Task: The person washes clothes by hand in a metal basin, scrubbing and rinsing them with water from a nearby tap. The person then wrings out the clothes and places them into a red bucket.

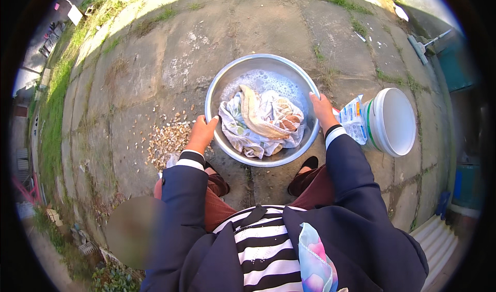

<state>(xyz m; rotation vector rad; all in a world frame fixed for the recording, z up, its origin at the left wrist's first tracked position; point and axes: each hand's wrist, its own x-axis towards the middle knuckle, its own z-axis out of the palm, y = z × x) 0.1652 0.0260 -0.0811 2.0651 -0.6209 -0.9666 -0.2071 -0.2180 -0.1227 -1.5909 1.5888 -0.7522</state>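
Note:
A round metal basin (262, 162) is in front of me, held at its rim from both sides. My left hand (202, 132) grips the left rim, thumb on top. On the opposite side my right hand (322, 108) has hold of the right rim, also with the thumb over the edge. Inside lies a bunched, wet patterned cloth (267, 121) in white with green and brown prints, a cream strip twisted across it. Soapy water with foam (267, 81) shows toward the far side of the basin. The undersides of my fingers are hidden by the rim.
To the right, a white plastic bucket (396, 121) lies with its mouth toward me, beside a printed plastic packet (353, 117). Many broken shells or chips (166, 141) are scattered on the paving slabs (267, 24) at left. A broom (420, 48) rests at the far right.

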